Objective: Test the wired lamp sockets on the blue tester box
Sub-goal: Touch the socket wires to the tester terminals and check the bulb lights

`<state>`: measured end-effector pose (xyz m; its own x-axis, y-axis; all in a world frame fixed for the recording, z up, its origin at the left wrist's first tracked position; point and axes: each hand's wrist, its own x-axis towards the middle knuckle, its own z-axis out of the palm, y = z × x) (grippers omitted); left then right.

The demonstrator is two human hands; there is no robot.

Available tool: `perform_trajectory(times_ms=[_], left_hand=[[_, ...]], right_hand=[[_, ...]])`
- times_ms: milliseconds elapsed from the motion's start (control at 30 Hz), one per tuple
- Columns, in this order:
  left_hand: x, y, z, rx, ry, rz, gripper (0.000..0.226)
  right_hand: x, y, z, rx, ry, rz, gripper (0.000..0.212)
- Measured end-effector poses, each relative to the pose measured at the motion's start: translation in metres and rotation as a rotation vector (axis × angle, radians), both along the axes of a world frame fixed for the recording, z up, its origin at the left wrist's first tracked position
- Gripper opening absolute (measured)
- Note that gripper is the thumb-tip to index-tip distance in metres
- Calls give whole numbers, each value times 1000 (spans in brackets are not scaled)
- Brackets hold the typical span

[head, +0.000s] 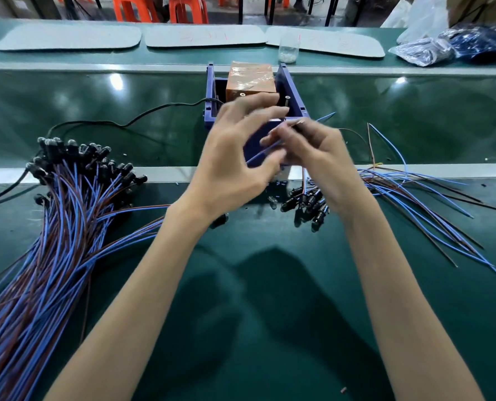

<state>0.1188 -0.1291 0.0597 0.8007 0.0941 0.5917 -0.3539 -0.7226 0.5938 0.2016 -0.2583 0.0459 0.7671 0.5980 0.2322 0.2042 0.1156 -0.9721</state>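
Note:
The blue tester box (291, 91) stands at the middle of the green bench, with a brown taped block (251, 79) inside it. Both hands hover just in front of the box, blurred by motion. My right hand (322, 163) pinches the thin blue and brown wires (262, 153) of one lamp socket. My left hand (235, 157) has its fingers spread beside those wires; whether it touches them is unclear. A big bundle of wired sockets (67, 204) lies at the left. A smaller bunch of sockets (307, 204) lies under my right wrist.
A black power cable (125, 123) runs left from the box. Loose blue and brown wires (432, 209) fan out on the right. A clear cup (288, 50), grey mats and plastic bags (443, 47) lie on the far side. Orange stools stand behind.

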Motion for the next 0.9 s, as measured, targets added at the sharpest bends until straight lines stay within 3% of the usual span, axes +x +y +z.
perform_trajectory(times_ms=[67, 133, 200, 233, 300, 367, 500, 633, 733, 833, 900], left_hand=[[-2, -12, 4, -384, 48, -17, 16], [2, -22, 4, -709, 500, -117, 27], [8, -26, -2, -1091, 892, -212, 55], [11, -26, -8, -1331, 923, -228, 64], [17, -25, -17, -1775, 758, -163, 63], [21, -21, -24, -1975, 554, 21, 46], [26, -7, -29, -2039, 189, 308, 42], [25, 2, -22, -2036, -50, 200, 41], [23, 2, -20, -1758, 169, 58, 38], [22, -5, -16, -1374, 503, -92, 38], [22, -9, -14, -1185, 639, -151, 40]], right_hand=[[5, -4, 4, 62, 10, -139, 19], [9, -11, 8, 142, 54, -150, 23], [12, -19, 10, 174, 84, -99, 26], [13, -22, 11, 161, 84, -87, 27], [14, -26, 12, 134, 80, -89, 30], [15, -30, 15, 132, 82, -102, 34], [22, -43, 18, 83, 70, -113, 38], [31, -54, 16, 102, 189, -198, 46], [34, -58, 16, 127, 224, -257, 44], [30, -54, 15, 197, 198, -319, 14], [26, -48, 15, 241, 221, -357, 10]])
